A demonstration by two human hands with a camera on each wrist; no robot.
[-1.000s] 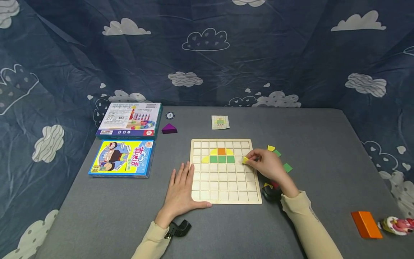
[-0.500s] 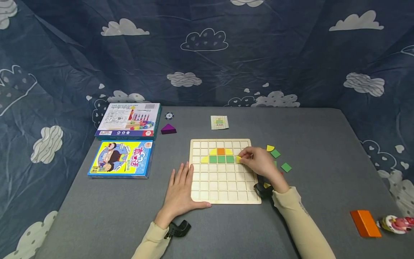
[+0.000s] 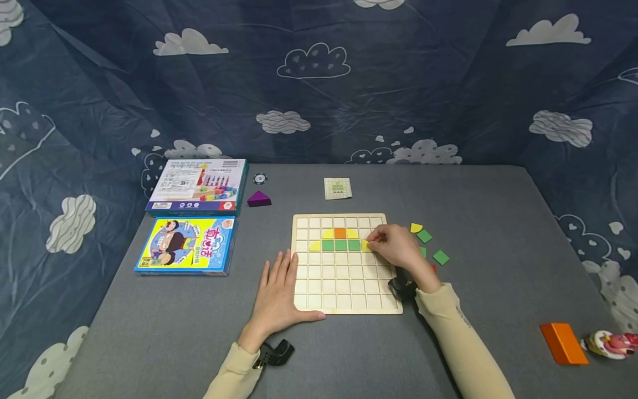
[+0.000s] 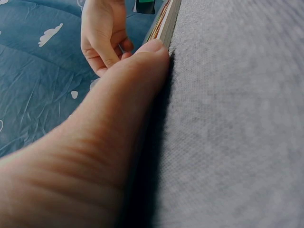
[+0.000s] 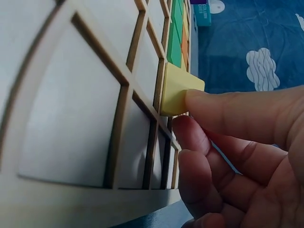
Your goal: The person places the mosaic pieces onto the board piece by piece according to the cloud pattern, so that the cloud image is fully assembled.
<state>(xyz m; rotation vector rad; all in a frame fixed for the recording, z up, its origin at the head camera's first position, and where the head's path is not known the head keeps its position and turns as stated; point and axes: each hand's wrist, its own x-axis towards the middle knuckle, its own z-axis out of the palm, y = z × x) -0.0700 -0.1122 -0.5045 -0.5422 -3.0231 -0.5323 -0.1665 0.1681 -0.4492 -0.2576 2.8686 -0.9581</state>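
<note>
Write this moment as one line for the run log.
left hand flat on wooden grid board | right hand pinches yellow piece beside green squares

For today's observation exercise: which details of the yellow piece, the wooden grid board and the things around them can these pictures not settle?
- Yellow piece: its full outline; the right hand covers it in the head view, and its fingers cover part in the right wrist view.
- Small card: pattern too small, head view.
- Grid board: only an edge shows behind the left hand, left wrist view.
</note>
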